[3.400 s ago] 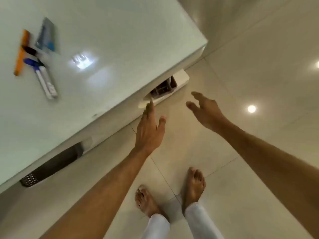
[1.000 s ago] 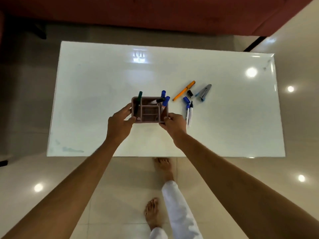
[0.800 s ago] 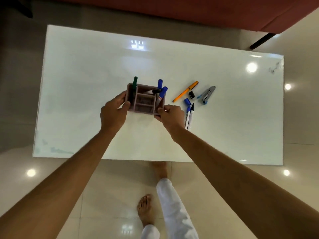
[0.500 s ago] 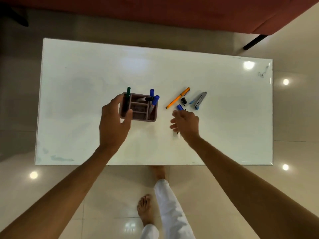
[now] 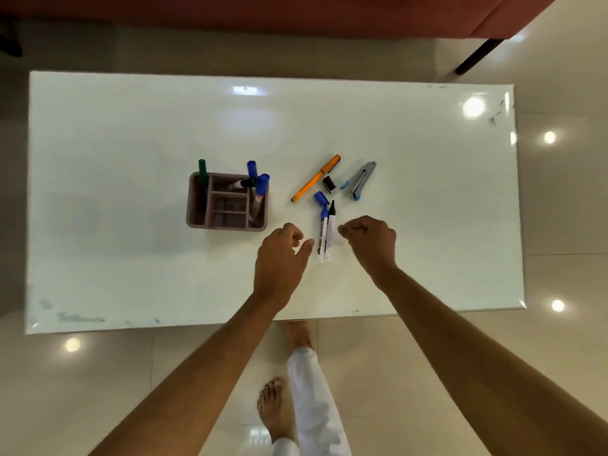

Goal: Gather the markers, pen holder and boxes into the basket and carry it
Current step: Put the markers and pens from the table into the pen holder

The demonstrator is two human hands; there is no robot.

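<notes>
A brown pen holder (image 5: 227,222) stands on the white table (image 5: 131,264), with a green marker (image 5: 202,171) and blue markers (image 5: 260,189) sticking out of it. Right of it lie two uncapped white markers (image 5: 325,235) side by side, a loose blue cap (image 5: 321,198), a black cap (image 5: 329,184) and an orange pen (image 5: 315,178). My left hand (image 5: 281,258) hovers just left of the two markers, fingers curled, holding nothing. My right hand (image 5: 371,241) hovers just right of them, fingers curled, also holding nothing. No basket is in view.
A grey and blue stapler (image 5: 363,180) lies right of the orange pen. A red sofa (image 5: 296,14) runs behind the table's far edge. My feet and a white trouser leg (image 5: 312,399) stand on the tiled floor at the near edge.
I lifted the pen holder onto the table with both hands and let go of it. Both hands then moved right to either side of the two uncapped markers.
</notes>
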